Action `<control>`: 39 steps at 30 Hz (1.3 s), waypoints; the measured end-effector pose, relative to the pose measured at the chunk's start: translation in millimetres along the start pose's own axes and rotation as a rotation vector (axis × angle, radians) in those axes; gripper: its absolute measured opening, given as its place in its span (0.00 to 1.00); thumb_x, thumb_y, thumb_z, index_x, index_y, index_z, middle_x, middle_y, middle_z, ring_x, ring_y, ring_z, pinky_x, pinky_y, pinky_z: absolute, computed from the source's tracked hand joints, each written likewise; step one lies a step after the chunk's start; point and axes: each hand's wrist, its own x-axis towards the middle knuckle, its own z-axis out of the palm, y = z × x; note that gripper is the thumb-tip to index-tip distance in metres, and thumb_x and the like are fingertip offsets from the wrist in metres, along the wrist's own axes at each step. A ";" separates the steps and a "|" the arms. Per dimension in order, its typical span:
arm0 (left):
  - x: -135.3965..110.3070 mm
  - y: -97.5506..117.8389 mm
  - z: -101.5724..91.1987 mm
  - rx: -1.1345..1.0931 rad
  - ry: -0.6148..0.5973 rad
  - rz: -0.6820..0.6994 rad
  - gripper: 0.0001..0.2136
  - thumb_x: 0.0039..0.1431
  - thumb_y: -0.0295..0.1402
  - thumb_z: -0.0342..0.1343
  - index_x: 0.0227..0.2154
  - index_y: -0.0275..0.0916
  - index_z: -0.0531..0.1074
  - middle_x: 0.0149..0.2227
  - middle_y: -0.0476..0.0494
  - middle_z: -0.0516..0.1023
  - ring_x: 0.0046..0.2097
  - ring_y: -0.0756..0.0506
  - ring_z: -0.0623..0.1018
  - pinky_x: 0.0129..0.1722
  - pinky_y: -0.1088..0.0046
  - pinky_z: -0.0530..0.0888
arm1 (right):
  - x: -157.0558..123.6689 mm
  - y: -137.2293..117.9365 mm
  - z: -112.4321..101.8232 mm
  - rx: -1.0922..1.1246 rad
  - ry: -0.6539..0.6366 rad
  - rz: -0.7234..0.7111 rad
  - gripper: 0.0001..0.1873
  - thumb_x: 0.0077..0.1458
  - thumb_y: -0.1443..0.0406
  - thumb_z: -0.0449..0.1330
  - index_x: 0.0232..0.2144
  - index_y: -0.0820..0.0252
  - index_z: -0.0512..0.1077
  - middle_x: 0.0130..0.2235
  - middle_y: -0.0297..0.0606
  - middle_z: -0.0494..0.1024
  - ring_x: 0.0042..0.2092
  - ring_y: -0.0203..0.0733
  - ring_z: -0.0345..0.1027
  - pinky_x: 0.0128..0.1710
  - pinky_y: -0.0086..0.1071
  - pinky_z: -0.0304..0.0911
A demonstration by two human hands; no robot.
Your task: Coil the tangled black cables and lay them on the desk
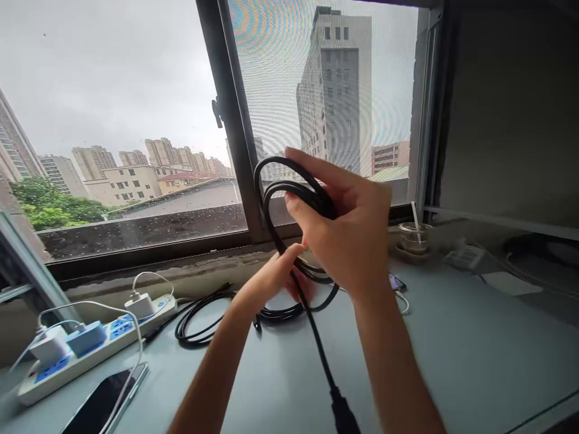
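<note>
A black cable (271, 208) hangs in loose loops between my two hands above the table. My right hand (350, 226) is closed round the upper part of the coil, thumb and fingers wrapped over several strands. Lower and to the left, my left hand (275, 277) pinches the cable where the strands cross; some of its fingers are hidden behind them. One end of the cable runs down toward me and finishes in a thick black plug (344, 413). Behind my hands, another coiled black cable (283, 314) lies on the table.
A further black cable coil (192, 343) lies left, beside a white power strip (113, 343) holding chargers with white leads. A phone (106, 401) lies front left. A lidded cup with a straw (414, 235) stands back right, under the window (235, 120).
</note>
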 end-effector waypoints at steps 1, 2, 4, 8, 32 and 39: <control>-2.2 -0.1 -0.5 0.020 -0.146 -0.092 0.21 0.55 0.41 0.49 0.14 0.33 0.75 0.17 0.36 0.75 0.18 0.43 0.75 0.17 0.72 0.70 | -1.3 1.6 2.0 -0.010 0.007 -0.030 0.21 0.48 0.68 0.57 0.46 0.56 0.75 0.23 0.29 0.70 0.25 0.32 0.65 0.24 0.29 0.66; -4.6 0.5 -1.9 0.046 -0.298 -0.180 0.23 0.57 0.42 0.47 0.17 0.32 0.76 0.20 0.35 0.78 0.21 0.43 0.77 0.20 0.72 0.72 | -2.6 2.9 3.8 -0.015 0.008 -0.052 0.21 0.48 0.68 0.57 0.46 0.56 0.75 0.22 0.29 0.69 0.24 0.32 0.64 0.24 0.29 0.66; -9.1 2.7 -6.1 0.067 -0.492 -0.226 0.24 0.59 0.43 0.43 0.23 0.32 0.78 0.28 0.36 0.80 0.27 0.44 0.79 0.26 0.72 0.73 | -5.3 3.3 6.1 -0.006 -0.002 -0.067 0.20 0.48 0.69 0.57 0.45 0.55 0.75 0.20 0.27 0.67 0.22 0.32 0.63 0.22 0.29 0.65; -14.7 4.5 -13.8 0.028 -0.628 -0.236 0.26 0.60 0.48 0.39 0.36 0.35 0.78 0.28 0.41 0.80 0.31 0.44 0.79 0.37 0.68 0.73 | -10.5 -6.1 3.9 0.052 -0.025 -0.084 0.20 0.46 0.71 0.59 0.44 0.55 0.76 0.18 0.25 0.66 0.19 0.28 0.56 0.18 0.26 0.61; 7.9 -4.1 -38.7 -0.150 0.559 0.381 0.12 0.54 0.42 0.57 0.32 0.37 0.71 0.13 0.60 0.55 0.17 0.54 0.71 0.20 0.81 0.67 | 13.2 65.4 10.6 -0.050 -0.148 0.151 0.24 0.45 0.64 0.61 0.48 0.54 0.71 0.38 0.36 0.73 0.18 0.27 0.59 0.13 0.23 0.58; -10.5 11.4 -44.9 -0.114 0.390 0.263 0.15 0.49 0.43 0.61 0.24 0.38 0.65 0.11 0.59 0.58 0.10 0.57 0.59 0.10 0.82 0.51 | 12.4 61.2 11.4 -0.061 -0.283 0.021 0.20 0.46 0.56 0.65 0.44 0.52 0.75 0.36 0.33 0.77 0.19 0.26 0.56 0.19 0.25 0.59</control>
